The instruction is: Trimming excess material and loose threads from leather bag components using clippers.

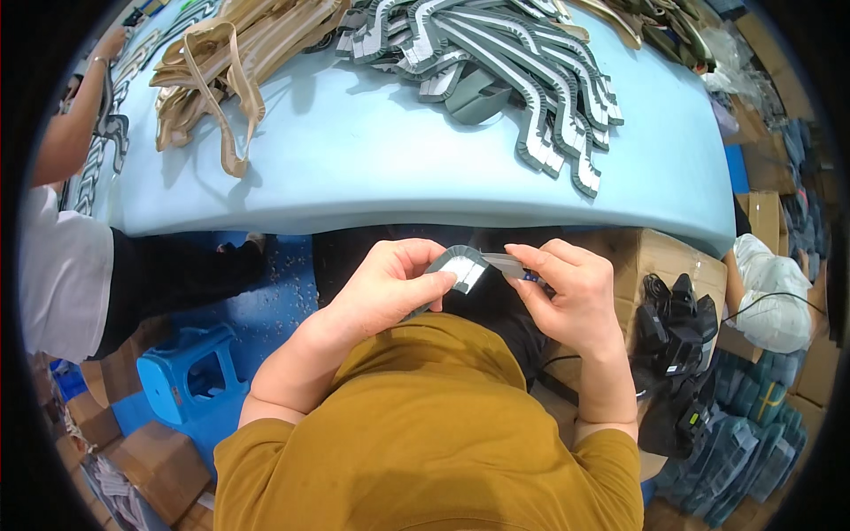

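Observation:
My left hand (390, 288) is closed around a curved dark grey-green fabric strip (463, 268) with a white facing and a notched edge. Its thumb presses on the white side, and part of the strip is hidden under the fingers. Against the strip's right end lies a slim grey blade-like tool (505, 265) with a bit of blue near its grip. My right hand (571, 288) pinches this tool between thumb and fingers; its exact kind is not clear. Both hands are just in front of the table edge, above my lap.
On the light blue table (354, 181) lie a heap of similar grey-green strips (531, 80) and a pile of beige strips (212, 80). A cardboard box (677, 257) with black devices (677, 323) stands at right. A blue stool (190, 372) and another person (66, 274) are at left.

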A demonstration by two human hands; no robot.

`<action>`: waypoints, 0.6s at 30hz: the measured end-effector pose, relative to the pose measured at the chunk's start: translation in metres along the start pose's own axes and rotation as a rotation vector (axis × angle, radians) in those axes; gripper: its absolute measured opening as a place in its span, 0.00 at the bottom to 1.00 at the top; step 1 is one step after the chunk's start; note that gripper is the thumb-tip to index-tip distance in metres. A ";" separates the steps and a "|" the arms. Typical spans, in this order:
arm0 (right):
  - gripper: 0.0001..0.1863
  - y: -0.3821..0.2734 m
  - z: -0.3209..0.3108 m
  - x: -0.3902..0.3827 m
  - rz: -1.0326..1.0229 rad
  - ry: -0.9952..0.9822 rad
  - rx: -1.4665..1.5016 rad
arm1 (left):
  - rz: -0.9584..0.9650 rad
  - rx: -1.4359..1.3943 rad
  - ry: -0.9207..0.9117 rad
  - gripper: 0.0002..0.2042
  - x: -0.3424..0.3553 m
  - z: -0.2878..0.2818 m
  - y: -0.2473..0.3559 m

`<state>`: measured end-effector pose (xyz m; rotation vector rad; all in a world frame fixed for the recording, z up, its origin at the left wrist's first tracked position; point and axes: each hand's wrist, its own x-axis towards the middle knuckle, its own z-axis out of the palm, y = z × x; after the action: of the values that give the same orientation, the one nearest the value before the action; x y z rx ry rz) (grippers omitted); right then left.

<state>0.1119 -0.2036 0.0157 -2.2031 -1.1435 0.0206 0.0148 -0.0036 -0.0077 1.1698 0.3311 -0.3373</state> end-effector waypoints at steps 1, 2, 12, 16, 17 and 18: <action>0.14 0.000 0.000 0.000 -0.002 -0.001 0.001 | -0.006 0.004 -0.008 0.06 0.000 0.001 0.001; 0.14 -0.001 0.000 0.000 0.001 -0.006 -0.001 | -0.005 0.003 -0.006 0.06 -0.001 0.001 0.001; 0.12 0.000 0.001 0.001 -0.024 0.012 -0.016 | -0.012 0.002 -0.015 0.07 -0.001 0.002 0.003; 0.14 0.002 0.001 0.001 -0.057 -0.002 -0.002 | -0.006 0.029 -0.024 0.06 -0.002 0.002 0.002; 0.14 0.002 0.002 0.000 -0.054 0.007 -0.002 | -0.007 0.030 -0.022 0.06 -0.003 0.002 0.002; 0.14 0.002 0.002 -0.001 -0.050 0.015 -0.004 | 0.003 0.016 -0.014 0.06 -0.003 0.001 0.002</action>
<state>0.1121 -0.2038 0.0131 -2.1734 -1.1910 -0.0198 0.0130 -0.0042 -0.0047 1.1829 0.3148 -0.3460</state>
